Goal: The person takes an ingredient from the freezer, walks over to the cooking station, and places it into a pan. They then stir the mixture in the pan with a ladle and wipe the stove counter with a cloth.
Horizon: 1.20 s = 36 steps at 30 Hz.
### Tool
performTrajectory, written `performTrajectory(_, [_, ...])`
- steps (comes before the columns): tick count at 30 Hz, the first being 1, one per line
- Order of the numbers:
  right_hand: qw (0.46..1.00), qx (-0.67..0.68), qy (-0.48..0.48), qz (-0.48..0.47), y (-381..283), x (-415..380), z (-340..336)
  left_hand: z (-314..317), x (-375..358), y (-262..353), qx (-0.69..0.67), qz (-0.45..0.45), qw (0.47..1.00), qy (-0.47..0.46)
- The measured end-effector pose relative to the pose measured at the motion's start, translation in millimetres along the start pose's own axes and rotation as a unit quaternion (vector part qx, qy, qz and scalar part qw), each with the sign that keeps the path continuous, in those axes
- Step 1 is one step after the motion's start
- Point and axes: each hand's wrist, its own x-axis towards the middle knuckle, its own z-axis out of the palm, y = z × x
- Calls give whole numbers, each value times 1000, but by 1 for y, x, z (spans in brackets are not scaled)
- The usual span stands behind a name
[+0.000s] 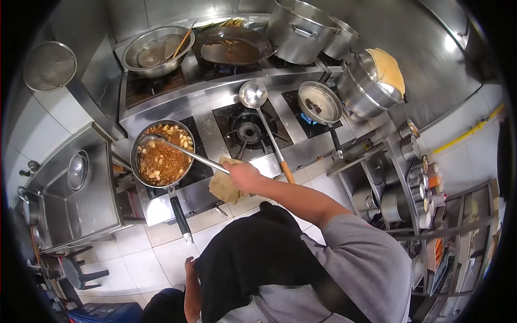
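Note:
My right hand (pixel 245 177) is closed around the handle of a long metal ladle (pixel 194 155), with a tan cloth (pixel 226 188) bunched in the same grip. The ladle's bowl dips into a frying pan (pixel 173 187) at the left of the stove, among a reddish-brown saucy mix (pixel 159 156) with pale pieces. The pan's black handle (pixel 179 215) points toward me, untouched. Low beside the dark apron hangs my left hand (pixel 190 265), away from the stove; its fingers are too small and partly hidden to make out.
A second ladle (pixel 267 129) lies across the middle burner (pixel 249 132). On the right, a small pan (pixel 321 102) sits over a blue flame. Behind are a metal bowl (pixel 156 51), a wide oily pan (pixel 231 47), a stockpot (pixel 299 32) and a steamer (pixel 366 89). A sink (pixel 81 207) stands left.

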Motion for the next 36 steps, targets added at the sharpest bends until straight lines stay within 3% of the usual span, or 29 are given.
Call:
performTrajectory(3, [1000, -17, 11, -4, -1, 3, -2, -6, 9, -9, 116, -45, 991, 47])
performTrajectory(6, [1000, -19, 23, 5, -3, 2, -7, -8, 7, 17, 225, -20, 974, 27])
performTrajectory(11, [999, 44, 25, -11, -2, -8, 0, -9, 28, 9, 220, 108, 969, -18])
performTrajectory(12, [993, 115, 23, -9, -8, -16, -8, -4, 29, 12, 220, 89, 971, -18])
performTrajectory(15, [961, 269, 20, -55, -6, -10, 18, 14, 14, 28, 212, 24, 976, 28])
performTrajectory(19, [920, 343, -169, 80, -46, -23, -29, 22, 5, 21, 198, -40, 978, 59])
performTrajectory(21, [872, 432, -205, 108, -40, -18, -20, 18, 7, 9, 199, -57, 977, 58])
performTrajectory(22, [872, 428, -214, 104, -40, -18, -23, 19, 4, 6, 191, -61, 978, 61])
performTrajectory(24, [762, 566, -268, 163, -39, -18, -30, 17, 0, 5, 184, -68, 978, 68])
performTrajectory(26, [753, 576, -274, 159, -44, -24, -40, 16, 0, 0, 177, -75, 979, 72])
performTrajectory(29, [758, 569, -282, 152, -46, -34, -47, 17, -1, 3, 131, -89, 986, 52])
performTrajectory(31, [774, 547, -283, 145, -49, -43, -52, 24, -6, 25, -62, -76, 994, -47])
performTrajectory(33, [804, 511, -265, 148, -51, -55, -58, 52, -17, 86, -237, -108, 965, -33])
performTrajectory(35, [821, 490, -262, 134, -46, -62, -58, 69, -40, 151, -347, -40, 926, -141])
performTrajectory(36, [829, 479, -261, 123, -44, -66, -58, 78, -54, 186, -350, -37, 926, -140])
